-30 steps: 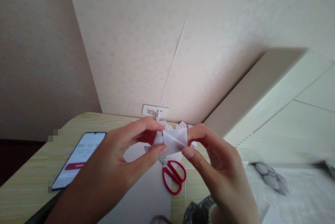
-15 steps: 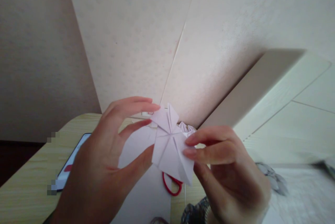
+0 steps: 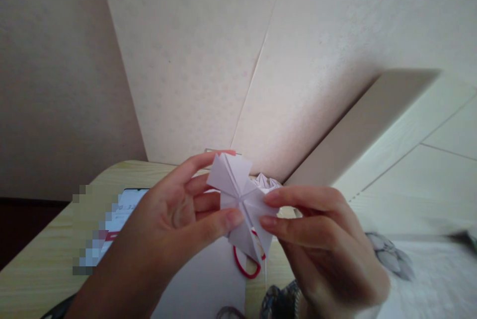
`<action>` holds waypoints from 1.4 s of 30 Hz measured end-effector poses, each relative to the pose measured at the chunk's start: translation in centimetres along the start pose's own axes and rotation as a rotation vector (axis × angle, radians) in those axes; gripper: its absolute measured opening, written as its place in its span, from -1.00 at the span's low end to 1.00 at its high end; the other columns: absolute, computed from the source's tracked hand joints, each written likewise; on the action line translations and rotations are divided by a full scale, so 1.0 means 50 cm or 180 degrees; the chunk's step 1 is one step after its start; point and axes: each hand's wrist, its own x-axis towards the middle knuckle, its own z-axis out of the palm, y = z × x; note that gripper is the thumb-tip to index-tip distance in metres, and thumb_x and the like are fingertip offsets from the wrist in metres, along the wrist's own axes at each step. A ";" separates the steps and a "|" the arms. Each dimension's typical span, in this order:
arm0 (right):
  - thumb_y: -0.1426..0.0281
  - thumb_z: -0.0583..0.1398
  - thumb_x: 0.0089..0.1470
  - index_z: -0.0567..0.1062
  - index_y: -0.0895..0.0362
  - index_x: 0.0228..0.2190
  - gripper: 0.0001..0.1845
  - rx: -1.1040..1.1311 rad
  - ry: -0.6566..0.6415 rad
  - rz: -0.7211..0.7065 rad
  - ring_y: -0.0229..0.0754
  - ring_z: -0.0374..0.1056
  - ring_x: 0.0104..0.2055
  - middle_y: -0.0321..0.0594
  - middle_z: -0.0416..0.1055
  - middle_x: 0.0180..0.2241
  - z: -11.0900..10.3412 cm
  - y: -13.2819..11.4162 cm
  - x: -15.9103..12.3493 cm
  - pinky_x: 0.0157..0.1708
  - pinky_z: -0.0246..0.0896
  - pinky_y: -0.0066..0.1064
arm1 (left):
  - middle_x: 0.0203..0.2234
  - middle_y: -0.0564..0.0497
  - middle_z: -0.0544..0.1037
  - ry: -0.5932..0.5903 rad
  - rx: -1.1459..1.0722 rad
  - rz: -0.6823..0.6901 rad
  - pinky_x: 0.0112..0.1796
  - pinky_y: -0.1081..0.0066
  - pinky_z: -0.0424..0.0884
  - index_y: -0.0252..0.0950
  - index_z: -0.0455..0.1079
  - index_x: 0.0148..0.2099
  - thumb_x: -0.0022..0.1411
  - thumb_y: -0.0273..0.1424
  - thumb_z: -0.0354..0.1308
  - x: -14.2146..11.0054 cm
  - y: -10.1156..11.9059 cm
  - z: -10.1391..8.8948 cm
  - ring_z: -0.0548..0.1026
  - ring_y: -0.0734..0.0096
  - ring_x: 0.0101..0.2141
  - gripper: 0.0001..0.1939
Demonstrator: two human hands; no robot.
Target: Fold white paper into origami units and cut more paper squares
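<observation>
A creased white paper piece (image 3: 231, 172), opened out into several pointed flaps around a centre, is held up in front of me above the table. My left hand (image 3: 186, 214) grips it from the left, with the thumb on its near face and the fingers behind. At its right edge, my right hand (image 3: 320, 234) pinches it with the fingertips. Partly hidden behind the paper lie red-handled scissors (image 3: 246, 270). A flat white sheet (image 3: 208, 279) rests on the table below my hands.
A phone (image 3: 126, 204) lies at the left on the wooden table (image 3: 37, 259). Several small folded white paper pieces (image 3: 263, 180) stand by the wall (image 3: 194, 60). A white panel (image 3: 410, 120) rises on the right, beside pale fabric (image 3: 439, 269) with a grey pattern.
The paper was a compact folded shape between both hands; it has been spread into several flaps and turned. My left hand opened around it, then closed its thumb on the paper again.
</observation>
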 end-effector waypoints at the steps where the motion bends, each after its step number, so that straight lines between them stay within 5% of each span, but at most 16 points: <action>1: 0.64 0.20 0.16 0.60 -0.09 -0.26 -0.65 0.0000 -0.0012 -0.0131 -0.19 0.46 -0.13 -0.33 0.51 -0.12 -0.003 -0.002 0.006 -0.20 0.42 -0.35 | -0.25 0.01 0.72 0.0075 0.0014 -0.0004 -0.36 0.50 0.57 -0.23 0.44 -0.06 0.00 -0.53 0.40 0.000 0.001 0.002 0.67 0.33 -0.34 -0.57; 5: 0.72 0.15 0.14 0.57 -0.04 -0.19 -0.57 -0.0044 -0.0372 -0.0370 -0.27 0.40 -0.04 -0.36 0.45 -0.04 -0.019 0.000 0.024 -0.09 0.36 -0.47 | -0.38 0.14 0.70 0.0429 0.0308 0.0273 -0.31 0.53 0.56 -0.18 0.52 -0.26 0.01 -0.48 0.37 -0.002 -0.005 0.005 0.64 0.41 -0.37 -0.80; 10: 0.53 0.19 0.23 0.49 -0.07 -0.07 -0.70 0.0280 -0.0263 0.0233 -0.18 0.37 0.00 -0.31 0.44 -0.09 -0.017 0.000 0.026 -0.02 0.31 -0.35 | -0.40 0.19 0.67 0.0473 0.1610 0.0833 -0.32 0.54 0.55 -0.07 0.57 -0.33 0.06 -0.39 0.36 0.004 -0.021 -0.024 0.63 0.38 -0.37 -0.90; 15: 0.38 0.26 0.23 0.49 -0.06 -0.21 -0.91 0.0480 -0.0175 0.0598 -0.28 0.39 -0.21 -0.40 0.46 -0.30 0.002 -0.004 0.026 -0.23 0.28 -0.44 | -0.30 0.16 0.69 0.0027 0.2183 0.0909 -0.19 0.47 0.54 0.00 0.61 -0.26 0.12 -0.31 0.34 0.009 -0.027 -0.037 0.63 0.30 -0.25 -0.90; 18: 0.43 0.23 0.24 0.46 0.02 -0.40 -0.85 0.0422 -0.0103 0.0723 -0.35 0.33 -0.37 -0.44 0.39 -0.44 0.008 -0.003 0.030 -0.37 0.21 -0.47 | -0.29 0.20 0.68 -0.0151 0.2151 0.0973 -0.22 0.53 0.52 0.05 0.61 -0.23 0.14 -0.32 0.34 0.010 -0.028 -0.031 0.61 0.35 -0.24 -0.87; 25: 0.41 0.25 0.21 0.47 0.04 -0.45 -0.83 0.0594 -0.0078 0.1136 -0.34 0.35 -0.39 -0.42 0.40 -0.48 0.010 -0.008 0.028 -0.48 0.18 -0.52 | -0.42 0.21 0.66 -0.0179 0.1799 0.0663 -0.40 0.63 0.51 -0.04 0.58 -0.32 0.11 -0.37 0.33 0.012 -0.019 -0.025 0.60 0.43 -0.39 -0.92; 32: 0.52 0.27 0.19 0.54 -0.08 -0.18 -0.76 0.0738 0.0015 0.0724 -0.33 0.39 -0.25 -0.44 0.48 -0.32 -0.002 -0.003 0.028 -0.22 0.32 -0.50 | -0.40 0.17 0.66 -0.0167 0.2060 0.0518 -0.33 0.55 0.51 -0.07 0.60 -0.27 0.18 -0.33 0.25 0.013 -0.022 -0.030 0.61 0.40 -0.37 -0.90; 42: 0.52 0.29 0.15 0.48 -0.09 -0.07 -0.65 0.0551 -0.0289 0.0604 -0.26 0.38 -0.19 -0.39 0.46 -0.21 -0.015 0.010 0.025 -0.17 0.32 -0.40 | -0.41 0.16 0.67 -0.0212 0.1594 0.0544 -0.40 0.60 0.49 -0.10 0.62 -0.27 0.16 -0.34 0.27 0.016 -0.027 -0.029 0.60 0.45 -0.41 -0.90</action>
